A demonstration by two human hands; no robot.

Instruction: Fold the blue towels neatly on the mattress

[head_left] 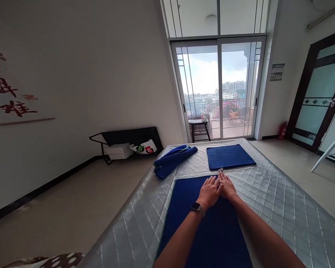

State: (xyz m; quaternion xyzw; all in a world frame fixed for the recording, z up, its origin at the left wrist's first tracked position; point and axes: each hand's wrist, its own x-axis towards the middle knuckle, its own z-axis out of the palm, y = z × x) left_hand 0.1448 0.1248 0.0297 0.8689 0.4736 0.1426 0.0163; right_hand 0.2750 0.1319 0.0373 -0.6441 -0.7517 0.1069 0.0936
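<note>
A dark blue cloth (181,212) with a green edge lies spread flat on the grey quilted mattress (270,201). My left hand (210,190), with a watch (195,206) at the wrist, rests flat near the cloth's far edge, fingers stretched out. Right beside it, my right hand (226,185) lies flat too, its fingers reaching the far right part of that edge; the two hands touch. A small pale tag (220,169) shows just past my right fingertips. Beyond it lies a blue folded cloth (230,156), flat and rectangular.
Another blue cloth (174,160) lies loosely folded at the mattress's far left. On the floor behind stand a black rack (131,136) with white boxes (118,151) and a printed bag (144,147). A stool (198,123) stands by the sliding glass door (220,82).
</note>
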